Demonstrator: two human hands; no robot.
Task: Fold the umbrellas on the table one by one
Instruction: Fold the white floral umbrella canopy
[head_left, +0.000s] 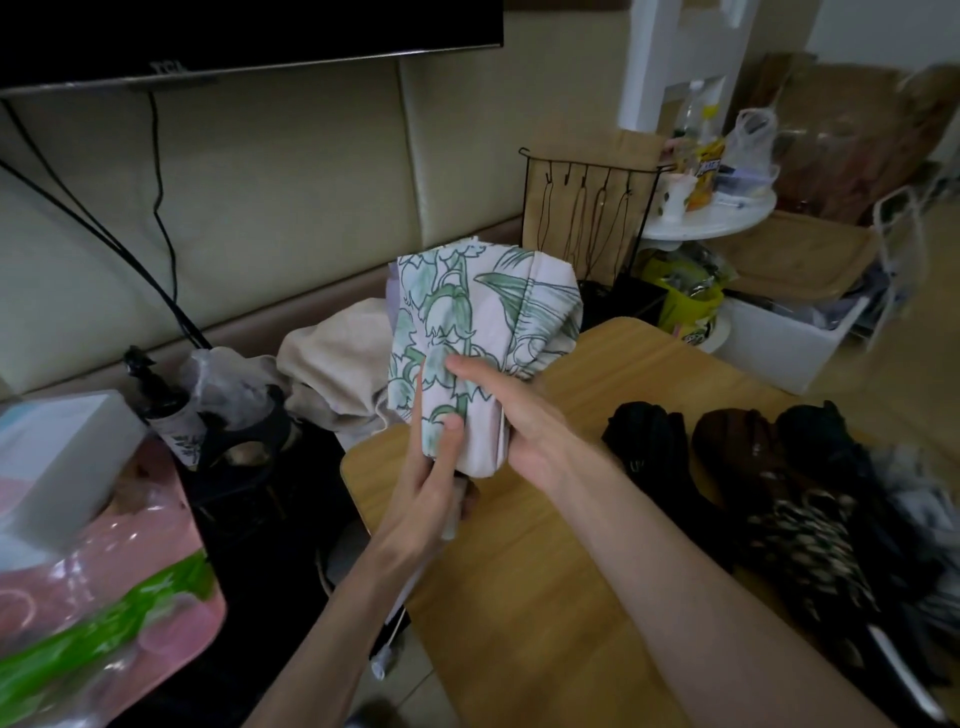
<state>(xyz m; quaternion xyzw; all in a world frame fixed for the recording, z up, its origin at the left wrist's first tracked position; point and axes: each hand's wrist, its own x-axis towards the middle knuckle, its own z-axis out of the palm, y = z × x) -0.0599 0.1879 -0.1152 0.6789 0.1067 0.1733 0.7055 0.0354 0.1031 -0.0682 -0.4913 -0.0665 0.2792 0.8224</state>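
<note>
A pale pink umbrella with a green floral print (483, 322) is held upright above the near left corner of the wooden table (545, 571). My left hand (431, 483) grips its lower end, thumb pressed on the fabric. My right hand (514, 415) wraps round the cloth from the right, fingers curled behind it and thumb laid across the front. Several dark umbrellas lie on the table's right side: a black one (649, 447), a brown one (743, 452) and a patterned one (810, 540).
A beige cloth heap (332, 374) lies behind the table on the bench. A spray bottle (166, 410) and plastic bags (104, 597) stand at the left. A black wire rack (582, 218), a white round shelf (711, 218) and a white bin (789, 338) are at the back right.
</note>
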